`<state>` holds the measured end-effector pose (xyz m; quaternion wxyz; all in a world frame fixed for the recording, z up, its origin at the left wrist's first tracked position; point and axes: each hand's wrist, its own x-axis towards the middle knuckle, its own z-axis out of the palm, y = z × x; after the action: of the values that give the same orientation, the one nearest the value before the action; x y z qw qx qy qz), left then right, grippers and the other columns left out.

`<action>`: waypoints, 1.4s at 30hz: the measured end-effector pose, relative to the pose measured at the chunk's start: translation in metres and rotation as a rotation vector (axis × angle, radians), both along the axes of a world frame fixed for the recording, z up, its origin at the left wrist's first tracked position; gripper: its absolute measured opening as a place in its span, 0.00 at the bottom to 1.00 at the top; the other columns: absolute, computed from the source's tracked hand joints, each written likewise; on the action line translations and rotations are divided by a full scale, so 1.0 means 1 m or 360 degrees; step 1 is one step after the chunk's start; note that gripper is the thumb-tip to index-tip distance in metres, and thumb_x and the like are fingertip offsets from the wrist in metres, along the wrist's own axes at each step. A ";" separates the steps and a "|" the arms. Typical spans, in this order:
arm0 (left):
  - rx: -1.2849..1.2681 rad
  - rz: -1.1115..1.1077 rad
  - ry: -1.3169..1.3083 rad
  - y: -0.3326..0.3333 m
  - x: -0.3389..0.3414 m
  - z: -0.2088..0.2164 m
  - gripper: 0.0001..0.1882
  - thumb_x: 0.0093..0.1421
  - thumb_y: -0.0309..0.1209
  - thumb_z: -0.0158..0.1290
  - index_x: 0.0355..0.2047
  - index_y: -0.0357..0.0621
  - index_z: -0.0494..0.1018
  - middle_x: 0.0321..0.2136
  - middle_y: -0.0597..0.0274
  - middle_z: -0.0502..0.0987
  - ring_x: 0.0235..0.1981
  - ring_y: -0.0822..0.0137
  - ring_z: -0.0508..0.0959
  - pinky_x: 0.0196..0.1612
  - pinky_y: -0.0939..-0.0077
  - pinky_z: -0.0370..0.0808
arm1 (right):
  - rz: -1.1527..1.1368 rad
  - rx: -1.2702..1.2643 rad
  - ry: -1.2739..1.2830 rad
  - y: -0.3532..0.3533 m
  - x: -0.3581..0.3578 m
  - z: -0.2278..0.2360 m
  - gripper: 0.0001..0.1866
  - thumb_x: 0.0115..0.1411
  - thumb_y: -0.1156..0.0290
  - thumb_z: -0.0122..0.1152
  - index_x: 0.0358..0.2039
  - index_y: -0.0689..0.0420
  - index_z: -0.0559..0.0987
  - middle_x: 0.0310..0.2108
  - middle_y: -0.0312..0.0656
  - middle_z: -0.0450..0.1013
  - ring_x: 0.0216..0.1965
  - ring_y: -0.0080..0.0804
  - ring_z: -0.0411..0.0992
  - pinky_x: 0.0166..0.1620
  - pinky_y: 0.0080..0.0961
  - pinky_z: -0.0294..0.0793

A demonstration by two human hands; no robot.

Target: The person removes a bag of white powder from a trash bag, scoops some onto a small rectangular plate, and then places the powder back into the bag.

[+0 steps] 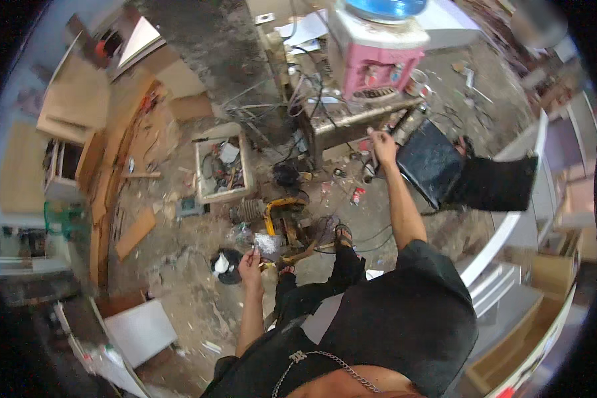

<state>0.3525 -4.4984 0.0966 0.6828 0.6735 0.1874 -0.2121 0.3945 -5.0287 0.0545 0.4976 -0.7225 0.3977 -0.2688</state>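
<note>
My left hand (250, 266) is held low over the floor with its fingers pinched together; what is between them is too small to make out. Close by it are a crumpled silvery sheet (267, 244) and a black round container (226, 266) with something white in it. Just beyond stands a yellow and dark machine (286, 215) with a ribbed grey part. My right hand (383, 147) reaches far forward, beside a black chair seat (428, 162) and the front of a low table (361, 123). Its fingers are curled around something slim that I cannot identify.
A pink and white water dispenser (385, 66) stands on the table. An open pale bin (202, 179) holds jumbled tools. Long wooden boards (106, 219) lie at the left. Cables, scraps and a red wrapper (357, 194) litter the floor. Pale panels and open drawers (521, 338) fill the right.
</note>
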 end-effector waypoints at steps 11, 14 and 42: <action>0.0145 0.0798 -0.0202 -0.023 -0.109 0.045 0.12 0.62 0.33 0.55 0.43 0.38 0.74 0.32 0.65 0.77 0.33 0.74 0.75 0.34 0.76 0.73 | 0.0638 -0.0872 0.0543 0.020 0.140 -0.048 0.40 0.55 0.34 0.49 0.49 0.60 0.77 0.49 0.55 0.73 0.50 0.49 0.72 0.51 0.41 0.69; 0.0254 0.0907 -0.0201 -0.022 -0.132 0.052 0.13 0.62 0.33 0.56 0.42 0.37 0.74 0.31 0.64 0.78 0.31 0.74 0.76 0.32 0.76 0.72 | 0.0934 -0.0951 0.0398 0.060 0.107 -0.074 0.39 0.56 0.35 0.48 0.49 0.60 0.77 0.48 0.55 0.73 0.49 0.49 0.72 0.50 0.41 0.69; -0.0322 0.1438 -0.0078 0.154 -0.247 -0.009 0.11 0.63 0.35 0.54 0.39 0.40 0.73 0.26 0.67 0.76 0.23 0.76 0.74 0.23 0.80 0.70 | 0.2375 -0.0480 0.1303 0.299 -0.082 -0.105 0.29 0.59 0.45 0.47 0.48 0.57 0.78 0.44 0.54 0.74 0.46 0.44 0.73 0.46 0.40 0.70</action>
<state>0.1051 -4.3441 0.0878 0.7733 0.4592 0.4242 0.1055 0.3123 -4.7299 -0.0509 0.2604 -0.8931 -0.0728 0.3597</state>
